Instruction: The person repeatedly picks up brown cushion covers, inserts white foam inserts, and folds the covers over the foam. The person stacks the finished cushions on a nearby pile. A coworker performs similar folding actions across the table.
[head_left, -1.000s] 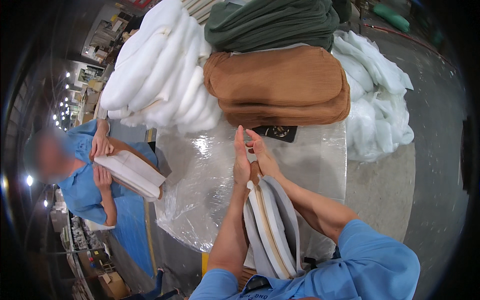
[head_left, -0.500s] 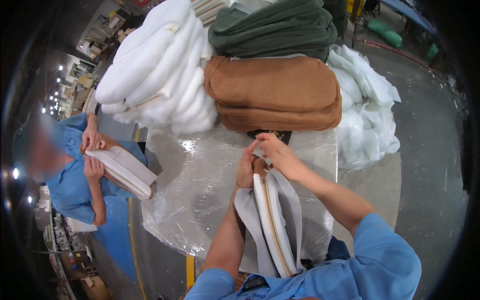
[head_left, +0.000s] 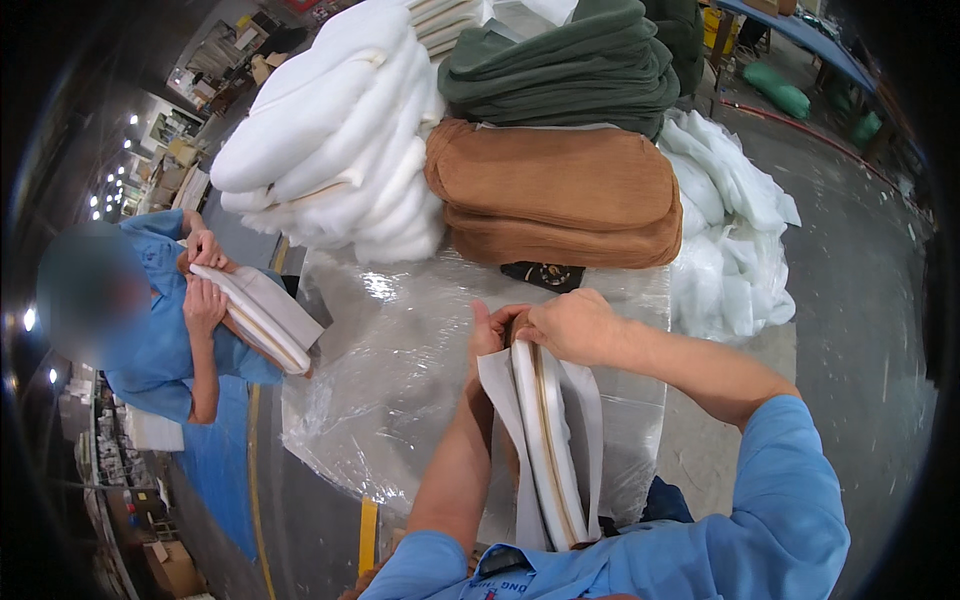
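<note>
A long, narrow cushion (head_left: 540,430) stands on edge against my front, its far end pointing away from me. White padding shows along its opening, with a tan zipper-like strip down the middle and pale grey flaps on both sides. Brown fabric covers its far end. My left hand (head_left: 490,332) grips that end from the left, thumb raised. From the right, my right hand (head_left: 575,328) pinches the brown fabric at the same end, its fingers curled and fingertips partly hidden. Both hands are close together above the plastic-wrapped table (head_left: 380,400).
Brown cushion pieces (head_left: 550,185) are stacked beyond my hands, a small dark patterned item (head_left: 542,275) before them. Dark green fabric (head_left: 560,70) and white padding (head_left: 320,120) pile up behind and left. Plastic-wrapped padding (head_left: 730,230) stands right. A co-worker (head_left: 150,320) at left handles a similar cushion.
My right hand has come down and closed on the brown fabric at the cushion's far end; before, its fingers were lifted and spread above it. My left hand stays at that end.
</note>
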